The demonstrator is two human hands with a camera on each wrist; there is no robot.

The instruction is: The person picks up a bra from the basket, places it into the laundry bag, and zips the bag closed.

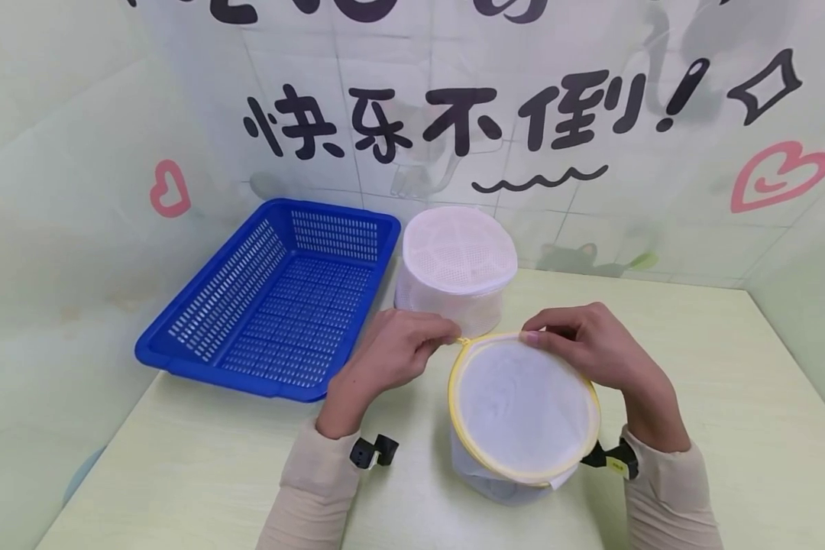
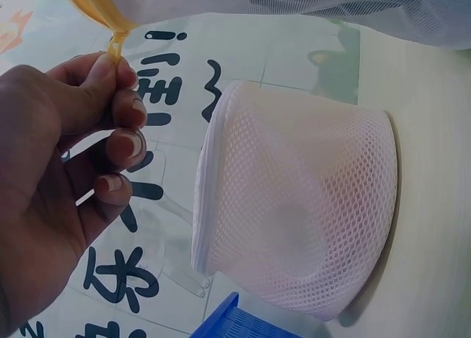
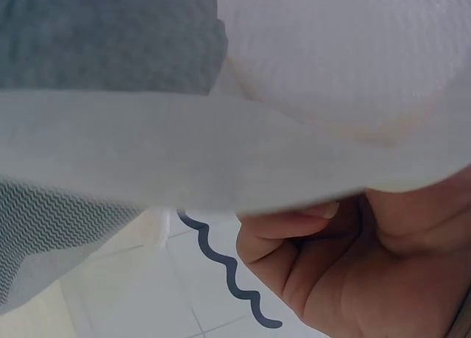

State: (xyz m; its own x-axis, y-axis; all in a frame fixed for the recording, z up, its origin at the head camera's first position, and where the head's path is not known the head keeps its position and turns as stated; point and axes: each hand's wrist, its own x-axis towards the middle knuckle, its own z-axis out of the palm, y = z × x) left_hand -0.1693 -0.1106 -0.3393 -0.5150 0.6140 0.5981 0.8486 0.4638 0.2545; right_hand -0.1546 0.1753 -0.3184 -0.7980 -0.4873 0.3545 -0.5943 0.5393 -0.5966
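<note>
A round mesh laundry bag (image 1: pixel 525 409) with a white top and yellow zipper trim stands on the table between my hands. At its far left rim, my left hand (image 1: pixel 393 355) pinches the yellow zipper pull (image 2: pixel 115 46) between thumb and index finger, the other fingers loosely curled. Along the far right rim, my right hand (image 1: pixel 601 347) pinches the edge with its thumb on top. White fabric hides part of those right fingers (image 3: pixel 294 224) in the right wrist view. Just behind the yellow-trimmed bag stands a second mesh laundry bag (image 1: pixel 457 248), pale pink-white and closed on top.
A blue plastic basket (image 1: pixel 244 374) with slotted walls sits at the left, beside the pale bag. Behind the table (image 1: pixel 742 397) hangs a printed wall sheet (image 1: pixel 412 69) with dark lettering and hearts. Each wrist carries a small black device (image 1: pixel 374 452).
</note>
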